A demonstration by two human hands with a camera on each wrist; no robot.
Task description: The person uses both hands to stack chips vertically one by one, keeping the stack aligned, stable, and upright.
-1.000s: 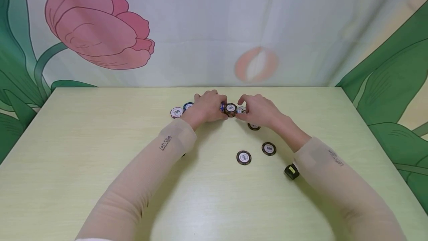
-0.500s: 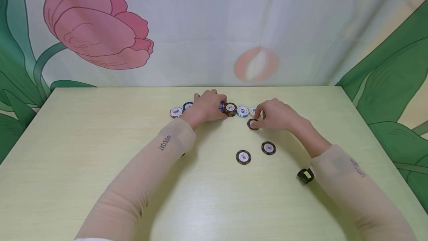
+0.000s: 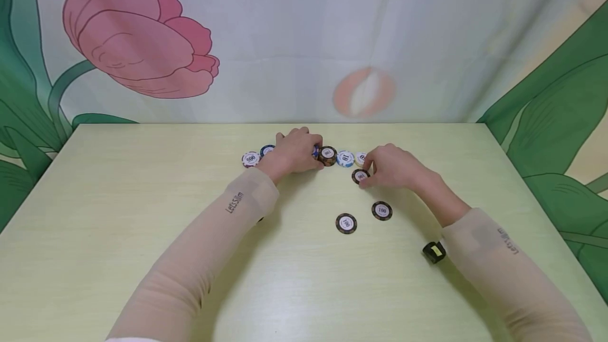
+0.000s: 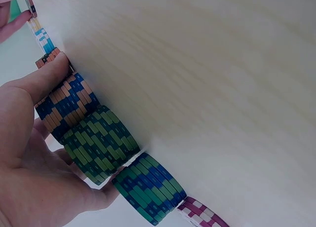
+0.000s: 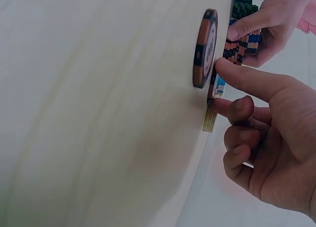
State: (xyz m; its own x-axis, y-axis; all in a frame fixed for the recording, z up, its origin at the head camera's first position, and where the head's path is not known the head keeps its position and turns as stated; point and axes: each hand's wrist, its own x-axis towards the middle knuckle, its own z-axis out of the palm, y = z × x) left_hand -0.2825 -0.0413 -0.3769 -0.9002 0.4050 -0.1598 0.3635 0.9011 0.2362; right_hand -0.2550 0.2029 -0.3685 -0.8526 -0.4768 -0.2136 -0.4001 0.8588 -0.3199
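Observation:
My left hand (image 3: 296, 152) curls round poker chip stacks in the row at the back of the table. In the left wrist view its thumb lies against the blue-and-orange stack (image 4: 67, 106), with the fingers behind the green stack (image 4: 101, 144). My right hand (image 3: 394, 167) pinches a black poker chip (image 3: 359, 175) by its edges between thumb and forefinger, the other fingers curled. That chip lies flat just in front of the yellow-edged stack (image 5: 209, 121). A brown stack (image 3: 328, 156) and a blue-and-white stack (image 3: 345, 159) stand between the hands.
Two loose black 100 chips lie nearer me, one left (image 3: 346, 223), one right (image 3: 382, 210). A white 500 stack (image 3: 250, 159) and a blue one (image 3: 267, 150) stand left of my left hand. A small black box (image 3: 434, 252) shows beside the right sleeve. Behind hangs a printed curtain (image 3: 275, 41).
My right hand has moved right from the blue-and-white stack to the black chip. Its thumb has slid from the chip's face to its near edge. The left hand stays in place.

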